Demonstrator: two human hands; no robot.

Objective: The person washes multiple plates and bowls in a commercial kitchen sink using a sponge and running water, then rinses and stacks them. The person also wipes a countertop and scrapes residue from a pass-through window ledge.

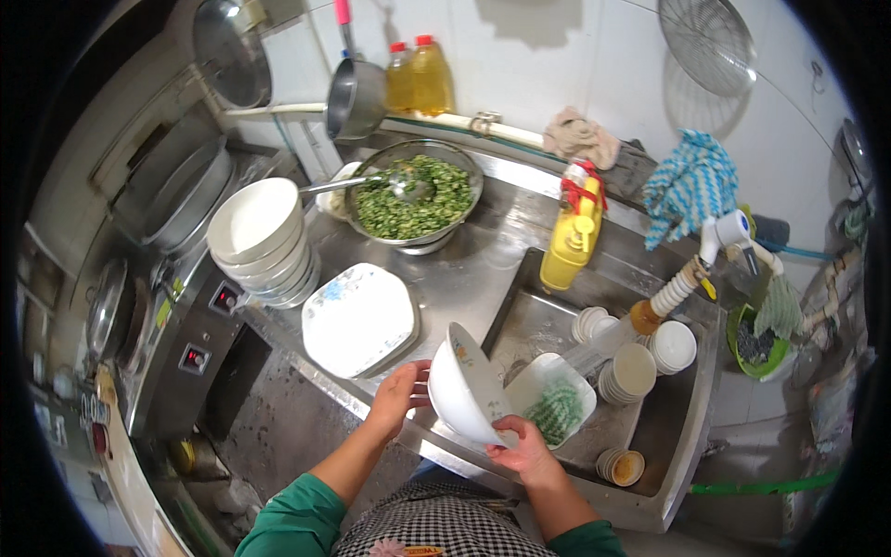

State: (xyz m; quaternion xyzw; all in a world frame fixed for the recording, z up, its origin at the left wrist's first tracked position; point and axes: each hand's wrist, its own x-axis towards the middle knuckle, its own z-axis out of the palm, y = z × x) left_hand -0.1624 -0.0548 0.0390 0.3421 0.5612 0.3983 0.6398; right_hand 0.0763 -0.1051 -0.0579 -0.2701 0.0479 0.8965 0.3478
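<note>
A white bowl with a floral pattern (463, 393) is tilted on its side above the sink's left front edge. My right hand (518, 445) grips its lower rim. Beside the bowl's left wall is my left hand (404, 393), fingers spread; whether they touch it is unclear. In the steel sink (550, 310), a square white dish (585, 397) holds a green-and-white cloth (557, 412). Stacked small cups (626, 374) stand to its right. Square white plates with blue flowers (358, 317) lie stacked on the counter, next to a tall stack of white bowls (257, 223).
A steel bowl of chopped greens (418, 198) with a ladle stands at the back. A yellow detergent bottle (571, 244) is at the sink's rear edge. The faucet's ribbed hose (675, 285) reaches over the sink. Control panels (195, 358) are at left.
</note>
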